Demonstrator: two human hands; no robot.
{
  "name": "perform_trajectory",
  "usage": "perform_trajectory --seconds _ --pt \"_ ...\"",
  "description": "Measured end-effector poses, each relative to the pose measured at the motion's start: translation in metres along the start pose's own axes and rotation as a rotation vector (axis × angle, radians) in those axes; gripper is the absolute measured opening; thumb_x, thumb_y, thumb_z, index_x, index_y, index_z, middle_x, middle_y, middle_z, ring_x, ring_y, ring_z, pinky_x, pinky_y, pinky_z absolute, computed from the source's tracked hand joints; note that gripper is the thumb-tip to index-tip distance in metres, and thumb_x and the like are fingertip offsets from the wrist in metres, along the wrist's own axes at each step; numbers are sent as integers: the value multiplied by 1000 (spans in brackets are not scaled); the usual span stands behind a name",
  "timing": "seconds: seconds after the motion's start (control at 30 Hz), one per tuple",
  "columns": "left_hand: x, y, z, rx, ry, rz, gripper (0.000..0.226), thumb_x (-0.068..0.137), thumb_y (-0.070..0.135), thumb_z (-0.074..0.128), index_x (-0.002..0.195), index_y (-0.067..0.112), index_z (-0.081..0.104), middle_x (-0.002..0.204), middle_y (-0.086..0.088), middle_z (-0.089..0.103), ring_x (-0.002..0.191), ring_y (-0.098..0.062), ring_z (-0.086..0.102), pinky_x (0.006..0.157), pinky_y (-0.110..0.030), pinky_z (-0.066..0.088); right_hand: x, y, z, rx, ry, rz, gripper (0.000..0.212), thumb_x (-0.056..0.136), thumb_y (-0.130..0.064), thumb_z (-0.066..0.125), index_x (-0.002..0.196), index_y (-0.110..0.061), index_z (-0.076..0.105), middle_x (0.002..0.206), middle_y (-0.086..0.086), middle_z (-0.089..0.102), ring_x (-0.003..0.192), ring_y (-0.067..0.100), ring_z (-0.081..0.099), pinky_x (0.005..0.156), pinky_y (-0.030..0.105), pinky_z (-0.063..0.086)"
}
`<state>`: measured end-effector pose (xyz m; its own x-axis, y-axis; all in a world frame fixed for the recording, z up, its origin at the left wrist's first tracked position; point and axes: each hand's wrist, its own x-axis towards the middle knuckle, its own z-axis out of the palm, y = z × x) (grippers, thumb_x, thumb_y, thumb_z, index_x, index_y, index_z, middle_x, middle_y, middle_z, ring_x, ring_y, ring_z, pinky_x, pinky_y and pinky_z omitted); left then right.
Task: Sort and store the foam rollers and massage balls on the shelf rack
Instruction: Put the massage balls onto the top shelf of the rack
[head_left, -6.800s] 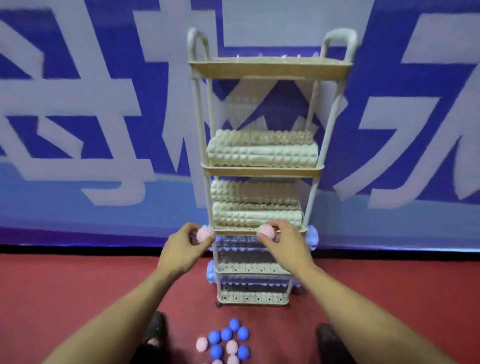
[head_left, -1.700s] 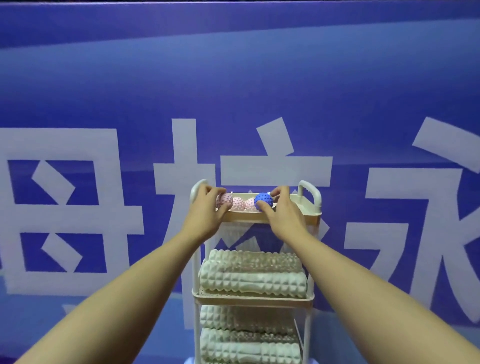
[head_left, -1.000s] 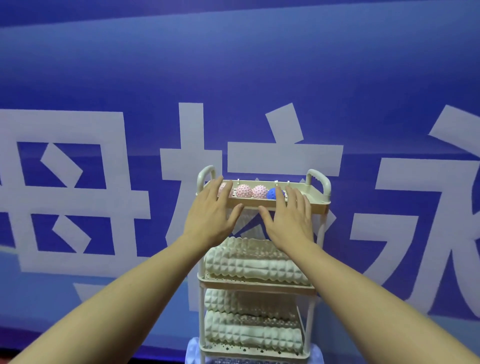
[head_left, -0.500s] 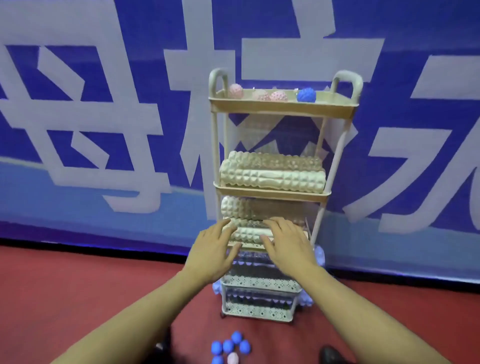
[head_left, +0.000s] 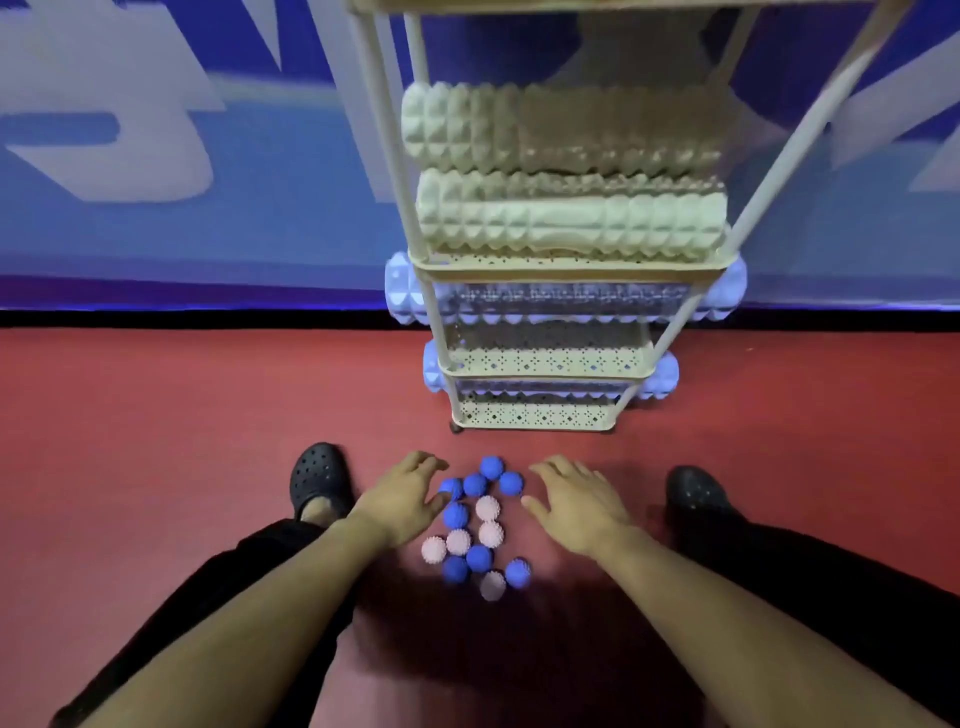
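Observation:
Several spiky massage balls lie in a cluster on the red floor, blue ones (head_left: 456, 515) mixed with pink ones (head_left: 490, 533). My left hand (head_left: 401, 501) hovers at the cluster's left edge, fingers spread, a fingertip close to a blue ball. My right hand (head_left: 575, 502) is spread at the cluster's right side and holds nothing. Behind the balls stands the cream shelf rack (head_left: 545, 364). Two cream foam rollers (head_left: 571, 221) lie stacked on a middle tier. Light blue foam rollers (head_left: 402, 288) lie across the lower tiers, their ends sticking out both sides.
My two feet in black clogs, one (head_left: 317, 478) left and the other (head_left: 693, 491) right, flank the balls. A blue banner wall (head_left: 208, 182) with white characters stands right behind the rack. Red floor (head_left: 156, 415) stretches to both sides.
My view dropped from the rack's upper tiers to the floor. Both hands came down from the front of the rack to either side of the ball cluster.

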<state>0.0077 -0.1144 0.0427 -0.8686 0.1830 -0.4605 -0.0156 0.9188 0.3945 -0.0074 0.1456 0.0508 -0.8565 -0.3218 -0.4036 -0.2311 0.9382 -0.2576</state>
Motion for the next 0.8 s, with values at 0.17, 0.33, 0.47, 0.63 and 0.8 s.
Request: perform_trajectory --seconds 0.17,0.33,0.47,0.63,0.8 --pt "50 -44 76 -123 -81 -97 59 98 36 56 152 23 33 148 -5 38 130 -32 50 109 -43 40 66 16 72 51 -139 58 54 96 -52 50 144 -28 44 139 -1 48 128 28 50 104 40 44" --pt "109 -76 126 -182 -118 -119 64 98 36 58 154 22 30 145 -10 37 128 -35 47 109 -45 39 133 23 132 144 -205 92 55 96 -45 56 147 -30 41 143 2 45 130 30 49 103 43 45" --pt "148 -89 161 -128 -139 -91 62 98 44 57 150 20 35 146 -12 36 126 -37 41 109 -48 36 178 28 175 259 -223 125 63 98 -37 56 155 -39 27 149 9 35 135 37 39 113 44 35" --pt "174 -91 192 -152 -126 -35 64 98 48 55 152 24 32 141 -9 36 126 -32 33 109 -50 37 211 27 207 307 -268 141 60 103 -34 49 154 -49 23 143 10 30 125 38 36 116 38 24" --pt "186 -89 201 -195 -84 -55 58 96 47 58 142 15 42 137 -8 44 122 -31 36 105 -48 37 218 33 218 472 -219 157 50 97 -28 61 144 -38 47 134 9 42 122 35 46 110 43 40"
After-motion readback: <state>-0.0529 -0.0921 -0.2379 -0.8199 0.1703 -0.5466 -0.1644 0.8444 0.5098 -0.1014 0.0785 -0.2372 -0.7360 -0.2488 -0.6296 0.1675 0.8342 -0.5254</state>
